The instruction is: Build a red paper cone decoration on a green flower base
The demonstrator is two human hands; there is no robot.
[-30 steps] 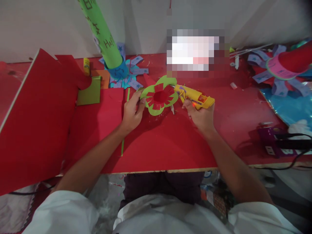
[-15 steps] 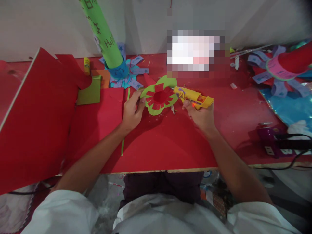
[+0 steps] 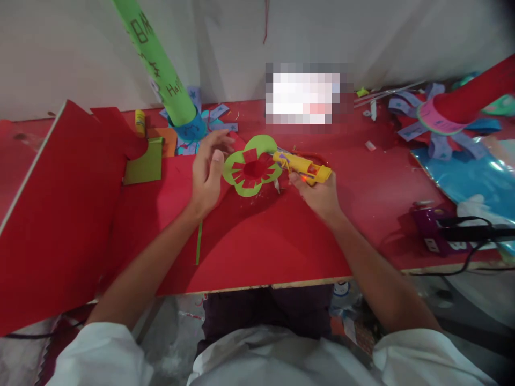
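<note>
A yellow glue gun point(image 3: 301, 164) is gripped in my right hand point(image 3: 319, 195), a small orange light glowing on it. Its nozzle points left at the right edge of a green paper flower point(image 3: 261, 143), whose middle carries a red fringed paper ring point(image 3: 252, 169). Just left of the flower is my left hand point(image 3: 208, 171), fingers apart and holding nothing. Below that hand a thin green paper strip point(image 3: 199, 244) lies on the red table point(image 3: 277, 236).
A green lettered paper tube point(image 3: 164, 75) stands behind on a blue base. Far left rises a large red sheet point(image 3: 60, 225); a glue stick point(image 3: 139, 123) is near it. At right are a red tube point(image 3: 478, 102), a blue shiny sheet point(image 3: 450, 177) and a purple box point(image 3: 436, 228) with cables.
My left hand has let go of the flower's left edge and opened, moving slightly away. My right hand still holds the glue gun at the flower. The whole view has shifted a little.
</note>
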